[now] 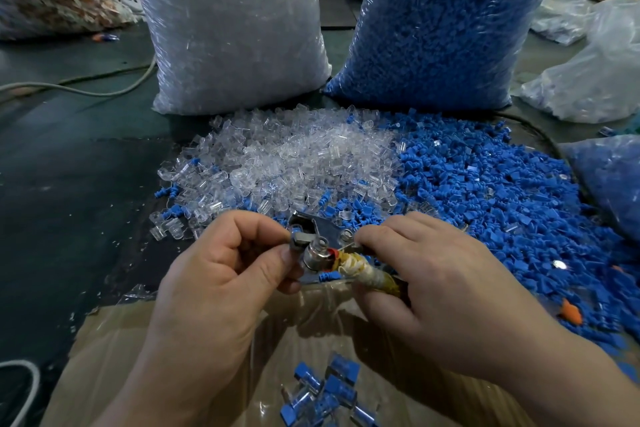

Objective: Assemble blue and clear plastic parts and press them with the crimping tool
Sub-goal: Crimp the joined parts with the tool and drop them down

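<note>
Near centre, the left hand (221, 274) has a narrow grip, thumb and forefinger pinching a small blue part (296, 229) seated at the metal head of the tool (318, 246). The right hand (433, 284) has its grip wrapped round the tool's taped handle. Both hang over a box (114, 357) at the near edge, where assembled pieces (325, 388) lie. On the bench (69, 166) beyond, a clear pile (294, 156) touches a blue pile (485, 191) to its right. Far behind stand a clear bag (228, 28) and a blue bag (443, 21).
</note>
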`<state>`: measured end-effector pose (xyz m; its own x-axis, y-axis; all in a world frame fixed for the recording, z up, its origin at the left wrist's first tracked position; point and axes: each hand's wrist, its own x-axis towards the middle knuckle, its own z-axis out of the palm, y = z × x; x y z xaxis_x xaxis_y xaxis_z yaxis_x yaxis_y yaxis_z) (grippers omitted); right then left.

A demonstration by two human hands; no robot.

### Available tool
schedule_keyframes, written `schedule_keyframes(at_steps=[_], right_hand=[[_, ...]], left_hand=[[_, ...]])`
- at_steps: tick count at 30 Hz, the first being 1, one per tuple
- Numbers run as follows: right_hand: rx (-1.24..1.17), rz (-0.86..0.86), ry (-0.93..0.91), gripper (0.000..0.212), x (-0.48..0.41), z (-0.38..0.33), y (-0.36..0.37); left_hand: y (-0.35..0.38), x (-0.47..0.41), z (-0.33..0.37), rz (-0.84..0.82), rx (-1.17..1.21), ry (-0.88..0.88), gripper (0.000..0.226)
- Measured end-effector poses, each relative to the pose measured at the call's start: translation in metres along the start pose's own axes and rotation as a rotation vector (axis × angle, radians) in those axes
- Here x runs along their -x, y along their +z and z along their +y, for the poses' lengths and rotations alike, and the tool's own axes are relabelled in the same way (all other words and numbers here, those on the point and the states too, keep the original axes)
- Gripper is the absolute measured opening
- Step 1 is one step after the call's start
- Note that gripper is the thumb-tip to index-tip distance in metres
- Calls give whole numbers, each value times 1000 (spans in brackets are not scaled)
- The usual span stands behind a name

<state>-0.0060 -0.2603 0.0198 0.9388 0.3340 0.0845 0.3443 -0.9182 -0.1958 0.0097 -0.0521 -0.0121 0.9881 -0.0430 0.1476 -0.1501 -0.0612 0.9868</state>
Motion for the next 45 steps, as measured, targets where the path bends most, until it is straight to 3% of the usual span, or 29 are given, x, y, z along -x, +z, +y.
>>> schedule_keyframes(at_steps=[7,10,13,16,20,25,30,33,36,41,45], right_hand=[[-10,24,16,39,0,-2,-2],[-24,40,28,40,2,2,-1],[84,61,85,52,-2,14,2],[199,27,191,66,-13,26,4],[236,-28,227,67,-21,28,7],[104,197,129,52,-11,4,3],[65,186,-120,28,-5,-24,13],[7,221,-96,28,-4,-22,11],[-40,250,-115,30,-3,-23,13],[-127,277,-149,27,-3,-29,10],[-453,214,-2,30,-1,-35,8]], left_hand=[[2,2,2,34,27,-37,23],[3,3,4,68,-32,-38,9],[-2,0,-1,126,-109,-107,28],[0,0,2,43,-136,-234,32],[10,4,0,-37,-226,-248,23],[14,8,-5,-2,-280,-197,21],[16,14,-3,-40,-342,-55,15],[14,15,4,-34,-339,17,9],[15,12,8,-38,-137,-168,13],[8,8,9,-233,-78,-312,50],[4,10,9,-221,-119,-74,41]])
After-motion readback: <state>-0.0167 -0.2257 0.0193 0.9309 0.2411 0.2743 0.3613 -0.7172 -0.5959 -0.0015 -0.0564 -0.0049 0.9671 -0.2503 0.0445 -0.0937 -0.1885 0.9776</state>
